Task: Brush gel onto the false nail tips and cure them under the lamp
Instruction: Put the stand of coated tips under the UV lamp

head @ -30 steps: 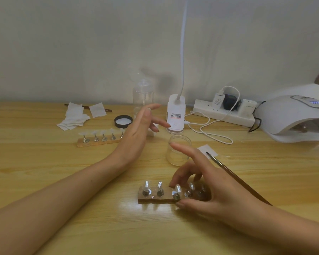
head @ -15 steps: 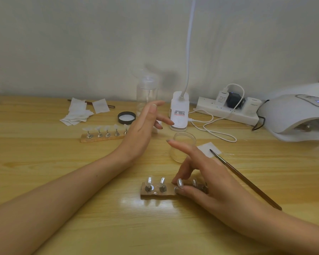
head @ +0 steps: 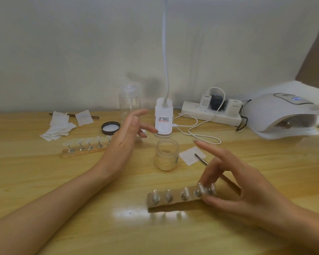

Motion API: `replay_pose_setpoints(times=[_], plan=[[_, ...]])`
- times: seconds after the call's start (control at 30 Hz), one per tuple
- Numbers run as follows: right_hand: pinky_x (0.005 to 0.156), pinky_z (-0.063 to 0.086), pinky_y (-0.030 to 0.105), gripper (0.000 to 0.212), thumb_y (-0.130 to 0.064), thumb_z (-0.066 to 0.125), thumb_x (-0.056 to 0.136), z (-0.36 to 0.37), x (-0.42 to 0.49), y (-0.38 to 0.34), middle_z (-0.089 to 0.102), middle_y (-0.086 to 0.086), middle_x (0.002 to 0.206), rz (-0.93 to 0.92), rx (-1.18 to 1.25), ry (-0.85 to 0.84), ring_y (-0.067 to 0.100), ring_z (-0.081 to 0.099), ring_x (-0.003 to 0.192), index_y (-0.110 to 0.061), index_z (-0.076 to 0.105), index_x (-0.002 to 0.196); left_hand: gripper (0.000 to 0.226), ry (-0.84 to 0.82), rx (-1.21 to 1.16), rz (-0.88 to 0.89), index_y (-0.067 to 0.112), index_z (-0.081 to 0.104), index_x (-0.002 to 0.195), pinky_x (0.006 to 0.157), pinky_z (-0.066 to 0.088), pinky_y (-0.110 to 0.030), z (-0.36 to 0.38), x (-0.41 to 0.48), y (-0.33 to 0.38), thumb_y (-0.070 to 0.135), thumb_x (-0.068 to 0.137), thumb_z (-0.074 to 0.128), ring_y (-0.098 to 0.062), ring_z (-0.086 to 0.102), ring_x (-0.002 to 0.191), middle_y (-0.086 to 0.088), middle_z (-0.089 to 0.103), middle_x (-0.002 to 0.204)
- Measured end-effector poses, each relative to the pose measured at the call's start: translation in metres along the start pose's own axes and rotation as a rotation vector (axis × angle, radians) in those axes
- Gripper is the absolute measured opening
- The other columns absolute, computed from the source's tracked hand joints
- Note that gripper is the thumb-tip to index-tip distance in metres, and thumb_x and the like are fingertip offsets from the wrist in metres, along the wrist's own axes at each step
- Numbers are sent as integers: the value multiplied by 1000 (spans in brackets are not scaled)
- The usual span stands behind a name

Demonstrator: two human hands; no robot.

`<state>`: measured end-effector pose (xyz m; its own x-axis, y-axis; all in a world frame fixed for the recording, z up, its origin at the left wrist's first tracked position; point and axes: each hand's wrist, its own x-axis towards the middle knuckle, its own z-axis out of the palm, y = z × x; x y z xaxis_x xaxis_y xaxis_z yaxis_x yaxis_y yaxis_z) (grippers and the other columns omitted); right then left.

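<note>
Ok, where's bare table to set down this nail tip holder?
The table is bare between the paper square and the curing lamp, left of the second holder, and along the near edge below the tip holder your right hand grips. The middle back is crowded: jar, lid, desk lamp base, cable.

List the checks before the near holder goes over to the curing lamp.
1. Grip: the right hand pinches the right end of the near holder. ok.
2. Load: five nail tips stand on its pegs, but the gel coat is too blurred to judge. cannot tell.
3. Power: the display on the lamp is lit. ok.
4. Lamp opening: something metallic shows inside, so room for the holder is unclear. cannot tell.
5. Left hand: open, holds nothing, apart from the holder. ok.
6. Way to the lamp: the jar stands off to the left, and the brush lies flat behind the right hand. ok.
</note>
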<state>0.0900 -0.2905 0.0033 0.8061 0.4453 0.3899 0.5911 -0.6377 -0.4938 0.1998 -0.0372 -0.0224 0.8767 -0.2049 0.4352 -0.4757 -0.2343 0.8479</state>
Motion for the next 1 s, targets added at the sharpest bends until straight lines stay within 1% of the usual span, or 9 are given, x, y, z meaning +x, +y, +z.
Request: replay_pose_setpoints(times=[0.1,0.2,0.37,0.43,0.57,0.7,0.8,0.93,1.0], plan=[[88,46,17,88,-39,81,78,-33,-14,28,68,-17,92,46,-42,155,8,66,87,-43,31,150,49,11,57,166,32,46,139,82,42,-16,0,-6,6,52,99,25,-7,58,105,19,68,113],[86,45,12,92,-46,78,69,-69,-32,64,69,-16,91,212,-59,247,6,66,89,-46,32,148,34,26,298,529,36,47,137,98,42,-32,3,-12,25,36,105,34,-14,54,118,18,59,129],[84,47,17,90,-22,85,68,-93,-49,122,69,-20,95,384,-116,264,3,64,91,-50,37,140,36,-237,817,1106,30,42,142,93,45,-36,41,-18,56,35,106,42,-16,54,118,8,61,138],[87,45,12,89,-12,85,71,-95,-49,137,69,-19,98,403,-82,222,4,64,92,-51,39,137,50,-389,908,1012,32,32,151,101,45,-36,62,-25,62,50,104,39,-14,52,125,9,58,144],[98,41,14,67,-33,74,83,-113,-52,152,64,-20,114,411,57,38,2,59,110,-42,42,141,61,-573,950,838,33,32,154,103,40,-36,96,-21,67,62,101,22,-12,54,125,13,56,141],[96,40,22,24,-23,50,101,-136,-57,184,64,-2,122,486,-89,331,16,54,119,-24,65,119,70,-669,871,675,31,39,153,103,33,-42,133,-7,73,63,96,12,-18,47,128,9,56,137],[105,33,39,23,-15,50,103,-143,-43,204,61,12,131,622,-226,336,29,49,126,-15,65,121,80,-644,846,630,33,37,152,103,21,-39,157,-1,75,65,90,-1,-20,40,128,8,56,134],[118,14,34,50,-49,41,94,-141,-32,223,47,-1,146,731,-261,225,26,28,144,-24,62,132,75,-608,773,689,26,58,140,96,22,-36,161,-3,75,64,93,13,-23,53,116,8,68,114],[118,14,35,41,-46,42,101,-142,-32,233,47,0,149,751,-302,238,28,28,144,-27,62,131,68,-571,759,749,24,64,132,92,26,-39,158,-6,70,62,95,22,-23,59,107,9,70,105]])
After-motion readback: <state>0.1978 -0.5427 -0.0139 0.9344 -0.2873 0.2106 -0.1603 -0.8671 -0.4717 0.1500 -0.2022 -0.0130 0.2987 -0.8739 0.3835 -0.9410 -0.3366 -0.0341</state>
